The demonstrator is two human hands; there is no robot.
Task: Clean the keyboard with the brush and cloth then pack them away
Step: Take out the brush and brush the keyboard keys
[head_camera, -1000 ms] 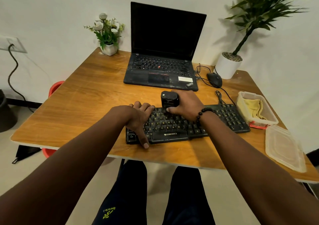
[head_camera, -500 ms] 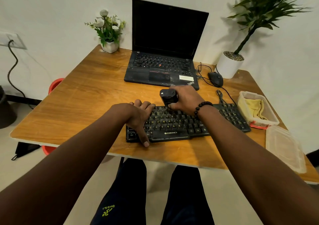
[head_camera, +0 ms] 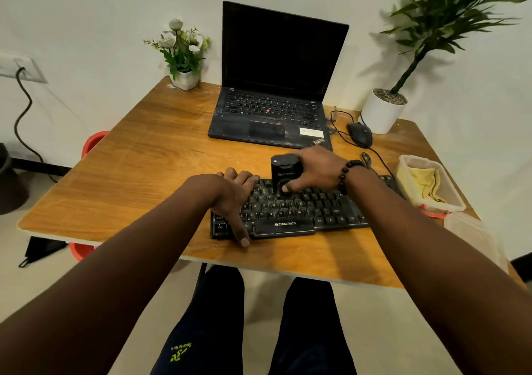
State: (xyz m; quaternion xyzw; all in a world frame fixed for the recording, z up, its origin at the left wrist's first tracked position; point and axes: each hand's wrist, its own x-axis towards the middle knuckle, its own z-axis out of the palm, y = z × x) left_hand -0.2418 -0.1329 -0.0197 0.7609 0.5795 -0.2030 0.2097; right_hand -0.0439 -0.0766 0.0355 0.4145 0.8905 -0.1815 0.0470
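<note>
The left hand presses flat on the ZEBRONICS keyboard, steadying it on the worktop. The right hand wraps its fingers round the black brush, working the upper key rows. The yellow cloth waits in the open container.

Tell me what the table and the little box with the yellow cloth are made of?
The table looks like wood or a wood-look laminate: orange-brown grain streaks, slight sheen, pale edge. The box looks like clear, slightly cloudy plastic, since the yellow cloth shows through its walls.
</note>
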